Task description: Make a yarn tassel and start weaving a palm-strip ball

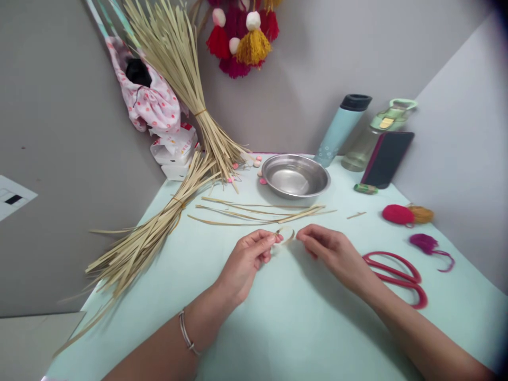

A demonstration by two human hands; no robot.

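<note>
Over the middle of the table, my left hand [246,259] pinches a thin straw strip [292,236] between thumb and fingertips. The strip bends into a small loop that sticks out to the right of those fingertips. My right hand [333,256] is closed in a pinch just right of the loop, and whatever is between its fingertips is too small to make out. Beyond both hands, several loose straw strips [254,216] lie roughly side by side on the table. Red-handled scissors [418,296] lie by my right forearm, which hides their blades.
A metal bowl [270,186] stands behind the strips. Tied straw bundles [159,219] lie at the left. A blue tumbler [337,135], a green bottle [355,153] and a phone [387,159] stand at the back right. Red yarn [397,214] and purple yarn [424,243] lie at the right.
</note>
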